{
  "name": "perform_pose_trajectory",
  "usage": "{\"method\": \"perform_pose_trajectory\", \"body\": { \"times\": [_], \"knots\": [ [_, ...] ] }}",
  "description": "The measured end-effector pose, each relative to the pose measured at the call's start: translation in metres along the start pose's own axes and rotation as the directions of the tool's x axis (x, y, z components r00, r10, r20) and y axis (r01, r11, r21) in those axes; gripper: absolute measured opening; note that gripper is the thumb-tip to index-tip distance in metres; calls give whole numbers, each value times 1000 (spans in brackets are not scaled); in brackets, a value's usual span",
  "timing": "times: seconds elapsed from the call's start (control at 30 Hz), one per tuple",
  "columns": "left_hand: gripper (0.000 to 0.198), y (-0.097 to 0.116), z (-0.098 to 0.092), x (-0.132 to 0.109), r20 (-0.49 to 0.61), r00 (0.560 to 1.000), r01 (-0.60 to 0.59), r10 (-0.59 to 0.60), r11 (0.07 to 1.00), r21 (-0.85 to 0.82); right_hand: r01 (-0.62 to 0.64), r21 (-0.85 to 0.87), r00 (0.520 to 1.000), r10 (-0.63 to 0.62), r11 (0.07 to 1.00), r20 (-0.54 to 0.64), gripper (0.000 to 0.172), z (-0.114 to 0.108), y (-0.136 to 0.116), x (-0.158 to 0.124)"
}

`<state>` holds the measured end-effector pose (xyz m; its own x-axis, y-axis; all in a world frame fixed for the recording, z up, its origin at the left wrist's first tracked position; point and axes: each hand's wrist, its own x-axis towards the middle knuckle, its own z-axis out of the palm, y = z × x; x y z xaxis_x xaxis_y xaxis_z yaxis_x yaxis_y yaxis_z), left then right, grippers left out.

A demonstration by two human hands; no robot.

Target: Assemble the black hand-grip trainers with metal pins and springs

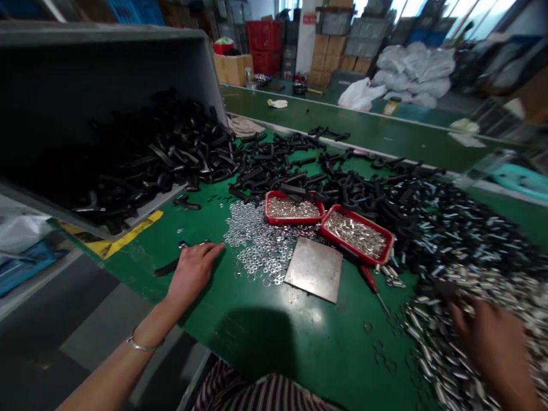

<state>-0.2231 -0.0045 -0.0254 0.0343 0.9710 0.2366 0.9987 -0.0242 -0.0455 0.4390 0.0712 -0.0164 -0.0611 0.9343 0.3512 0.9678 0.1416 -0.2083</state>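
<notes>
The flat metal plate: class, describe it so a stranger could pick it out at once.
Start at the green table. Near its middle stand two red trays of small parts; the metal plate lies flat just before them, beside the heap of washers. It alone is a bare, dull grey square.

Table top (265, 337): green, smooth, with a soft sheen that mirrors a lamp.
Washers (257, 245): bright silver metal, glinting.
Steel plate (314, 268): flat grey metal, dull, faintly scuffed.
2 red trays (291, 221): glossy red plastic, heaped with pale shiny metal bits.
Black handles (171, 154): moulded plastic by the look, with a slight sheen on the edges.
Metal pins (462, 342): silvery and shiny, too blurred to tell more.
Screwdriver (372, 282): glossy red plastic handle, thin bare metal shaft.
Bangle (143, 344): thin polished silver metal.
Bin (107, 63): grey, matt, smooth walls.
Cardboard boxes (233, 68): brown, matt, paper-rough.
Sacks (411, 68): white, crumpled, faintly shiny.
Striped cloth (257, 397): woven, matt, soft folds.
</notes>
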Motion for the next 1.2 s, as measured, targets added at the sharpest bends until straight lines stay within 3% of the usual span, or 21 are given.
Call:
{"method": "perform_pose_trajectory", "body": {
  "times": [0.07,0.13,0.2,0.3,0.43,0.5,0.6,0.7,0.9,1.0,1.07,1.2],
  "knots": [
    [44,23,11,21,45,998,-46,46,999,2,118,-32,991,-116,992,61,37,2,-34,11],
    [40,39,23,36,69,995,-71,72,997,-20,143,62,965,-153,988,214,32,11,-59,18],
    [34,49,35,43,78,989,-119,126,989,-83,78,107,950,-107,991,293,29,21,-75,21],
    [29,59,41,43,76,982,-156,173,970,-186,31,54,953,-46,998,300,25,33,-89,21],
    [29,72,35,39,66,981,-157,183,945,-288,119,-107,922,-70,987,380,19,36,-101,26],
    [29,76,32,37,42,988,-128,149,938,-323,123,-100,904,-69,987,422,20,35,-103,29],
    [31,76,30,36,37,997,-57,70,955,-290,42,-3,906,-37,999,423,25,34,-103,27],
    [32,72,30,40,104,994,-3,25,978,-208,-32,102,896,-17,994,444,27,39,-104,22],
    [21,69,27,61,232,968,-53,96,981,-184,-193,236,888,67,952,455,22,53,-105,24],
    [17,69,24,62,209,966,-98,150,966,-237,-323,380,884,134,867,447,29,52,-105,25],
    [15,69,19,60,162,975,-96,151,947,-306,-442,525,861,178,728,477,37,46,-108,23],
    [18,92,1,60,56,998,38,-9,840,-541,-518,690,854,252,506,456,44,32,-124,20]
  ]
}}
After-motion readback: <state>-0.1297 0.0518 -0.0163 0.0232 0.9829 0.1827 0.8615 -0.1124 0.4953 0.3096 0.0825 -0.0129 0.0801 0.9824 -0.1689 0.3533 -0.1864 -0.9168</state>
